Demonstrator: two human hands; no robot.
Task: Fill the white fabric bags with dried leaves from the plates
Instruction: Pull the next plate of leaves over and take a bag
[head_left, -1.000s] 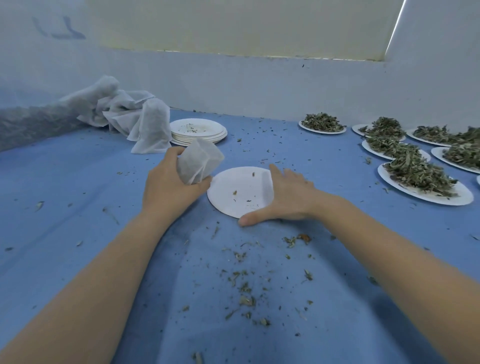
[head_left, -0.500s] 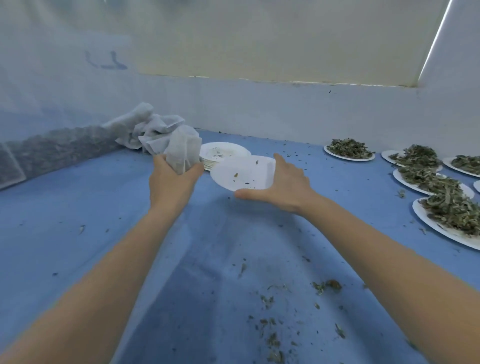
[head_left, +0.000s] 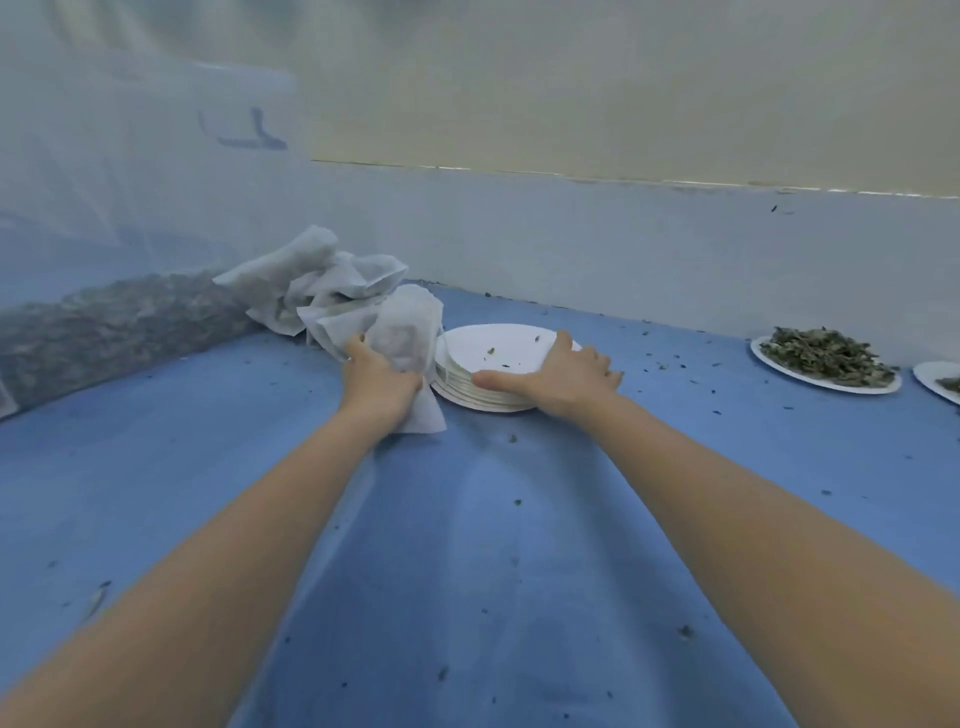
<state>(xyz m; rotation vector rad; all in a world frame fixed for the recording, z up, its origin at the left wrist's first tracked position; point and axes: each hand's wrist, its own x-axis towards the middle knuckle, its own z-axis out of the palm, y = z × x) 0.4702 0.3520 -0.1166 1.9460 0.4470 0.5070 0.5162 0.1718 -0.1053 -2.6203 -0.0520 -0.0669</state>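
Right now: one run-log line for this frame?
left hand: grips white bag | right hand: flat on empty plate stack | leaf plate: far right

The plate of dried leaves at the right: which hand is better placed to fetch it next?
Probably the right hand: it lies flat on the stack of empty plates, holds nothing, and is nearer the plate of dried leaves. The left hand grips a white fabric bag.

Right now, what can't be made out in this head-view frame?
- Contents of the white bag: its fabric and the left hand gripping it hide the inside.
- Second leaf plate: cut off by the right edge.
- Count of stacked empty plates: the right hand covers their edge.
- Dark heap at left: blurred behind netting.
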